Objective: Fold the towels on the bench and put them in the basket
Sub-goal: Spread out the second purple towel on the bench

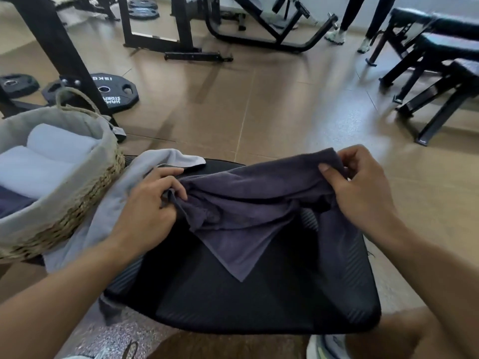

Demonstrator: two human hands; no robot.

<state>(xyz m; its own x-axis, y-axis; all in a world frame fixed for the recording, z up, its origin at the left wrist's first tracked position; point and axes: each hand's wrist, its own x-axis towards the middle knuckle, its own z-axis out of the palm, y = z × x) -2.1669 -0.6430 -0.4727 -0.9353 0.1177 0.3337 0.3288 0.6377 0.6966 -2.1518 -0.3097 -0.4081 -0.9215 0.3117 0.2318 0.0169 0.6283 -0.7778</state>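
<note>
Both hands grip the dark towel above the middle of the counter: the left hand bunches one end, the right hand pinches the other, a corner hanging loose, not yet folded. At the counter's left edge, the basket already holds folded towels; a grey towel beside it is also left to fold.

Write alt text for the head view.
Both hands, left and right, hold a dark towel up over a black bench. A light grey towel lies beside a woven basket holding folded towels.
</note>
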